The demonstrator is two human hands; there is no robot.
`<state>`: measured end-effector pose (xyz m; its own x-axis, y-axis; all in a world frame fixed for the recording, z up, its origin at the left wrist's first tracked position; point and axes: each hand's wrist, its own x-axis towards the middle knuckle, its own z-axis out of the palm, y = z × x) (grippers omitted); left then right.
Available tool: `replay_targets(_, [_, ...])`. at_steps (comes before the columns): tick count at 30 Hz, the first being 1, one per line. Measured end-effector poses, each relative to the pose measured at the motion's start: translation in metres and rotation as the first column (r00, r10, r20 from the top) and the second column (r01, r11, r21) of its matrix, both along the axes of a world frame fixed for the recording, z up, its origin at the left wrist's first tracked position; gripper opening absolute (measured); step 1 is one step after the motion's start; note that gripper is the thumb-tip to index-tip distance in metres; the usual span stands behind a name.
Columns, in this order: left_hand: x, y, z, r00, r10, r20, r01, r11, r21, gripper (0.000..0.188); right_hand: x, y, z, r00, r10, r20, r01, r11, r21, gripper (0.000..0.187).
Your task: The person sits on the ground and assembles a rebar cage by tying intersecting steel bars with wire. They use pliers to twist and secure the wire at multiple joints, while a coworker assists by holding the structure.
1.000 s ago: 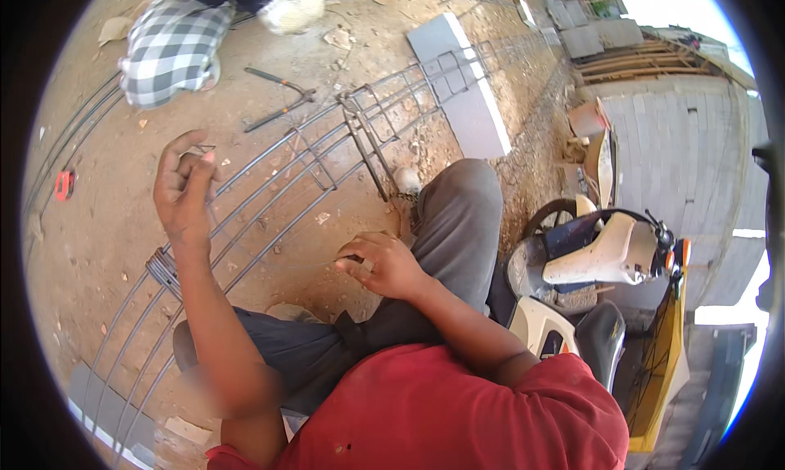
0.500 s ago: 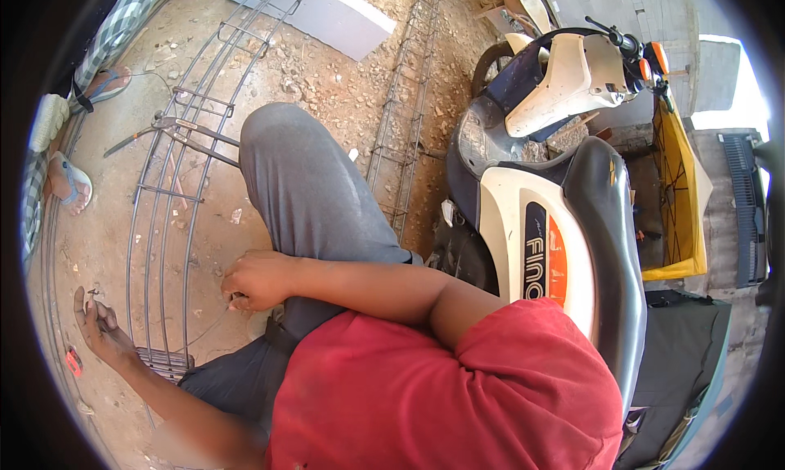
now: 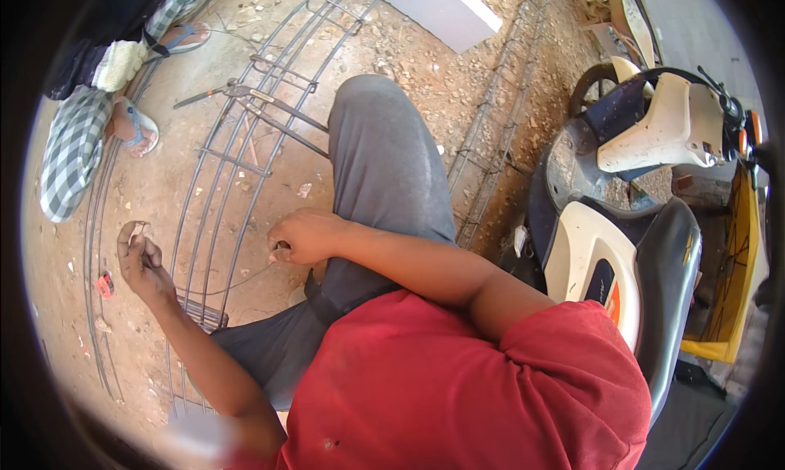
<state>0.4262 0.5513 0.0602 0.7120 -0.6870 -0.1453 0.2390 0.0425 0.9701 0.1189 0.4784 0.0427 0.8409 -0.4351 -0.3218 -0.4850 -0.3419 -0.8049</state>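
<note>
My right hand (image 3: pixel 306 235) is closed in a pinch near my bent knee, holding the end of a thin wire (image 3: pixel 237 285). The wire curves left across the long bars of a steel rebar cage (image 3: pixel 214 200) on the ground. Left of the cage, my left hand (image 3: pixel 147 267) is raised with its fingers curled together. Something small and pale may be at its fingertips, too small to make out. Long-handled cutters (image 3: pixel 260 98) lie across the cage, their handles reaching toward my knee. Near my left wrist, a small red tool, perhaps a tape measure (image 3: pixel 105 285), rests on the dirt.
A parked scooter (image 3: pixel 609 224) stands at my right. Another narrow rebar cage (image 3: pixel 495 118) runs along the gravel, beside a pale grey block (image 3: pixel 450 13). At the upper left is another person with checked trousers (image 3: pixel 78 151) and sandals (image 3: pixel 139 130). Loose bars (image 3: pixel 91 249) lie at far left.
The view has turned, so the cage, cutters and scooter sit farther right. Both hands appear higher in the picture, still curled. More of the thin wire shows between them.
</note>
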Motion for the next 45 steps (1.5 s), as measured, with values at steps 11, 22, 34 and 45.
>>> replay_targets(11, [-0.055,-0.004,0.039,0.999,0.023,0.028,-0.024,0.998,0.052,0.023,0.018,-0.029,0.005,0.997,0.074,0.007,-0.074,0.992,0.102,0.028])
replay_targets(22, [-0.083,0.004,0.032,0.998,0.061,0.020,-0.064,0.974,0.217,0.021,0.022,-0.047,0.013,0.995,-0.047,0.084,0.039,0.995,0.090,0.031])
replay_targets(34, [-0.099,-0.015,0.009,0.937,-0.319,0.141,0.242,0.885,0.397,0.020,0.025,-0.048,0.013,0.996,-0.084,0.039,0.082,0.995,0.048,0.033])
replay_targets(45, [-0.087,-0.016,-0.002,0.933,-0.307,0.186,0.202,0.877,0.436,0.019,0.039,-0.054,0.005,0.997,-0.020,0.077,0.024,0.998,-0.053,0.031])
